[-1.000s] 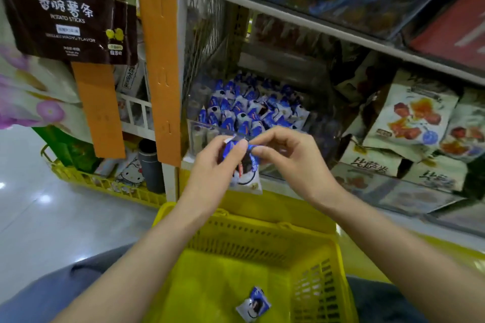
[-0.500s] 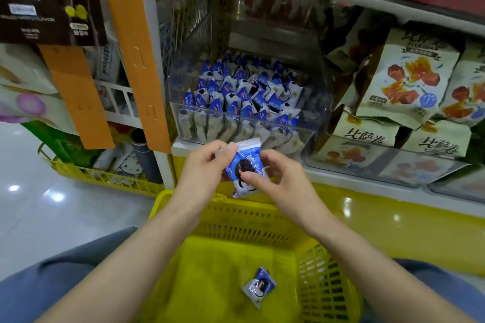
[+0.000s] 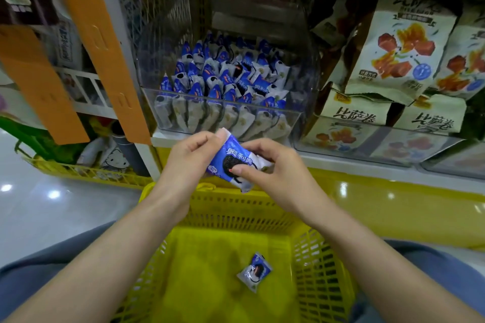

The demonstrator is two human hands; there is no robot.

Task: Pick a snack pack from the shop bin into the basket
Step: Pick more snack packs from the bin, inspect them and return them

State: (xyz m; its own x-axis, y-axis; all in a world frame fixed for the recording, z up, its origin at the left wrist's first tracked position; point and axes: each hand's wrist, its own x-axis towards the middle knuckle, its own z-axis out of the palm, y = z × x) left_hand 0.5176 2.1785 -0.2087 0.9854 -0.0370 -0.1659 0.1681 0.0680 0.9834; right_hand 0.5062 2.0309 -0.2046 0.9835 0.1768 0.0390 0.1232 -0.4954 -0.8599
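Hands share one snack pack over the basket: left hand pinches its top corner, right hand grips its side, steadying it before the drop

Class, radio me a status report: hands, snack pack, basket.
Left hand and right hand pinch snack pack above basket. Another pack lies inside. Nothing blocks the drop.

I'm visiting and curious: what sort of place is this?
Most likely a shop's snack aisle: a clear bin full of blue cookie packs, bagged snacks beside it, and a yellow shopping basket below.
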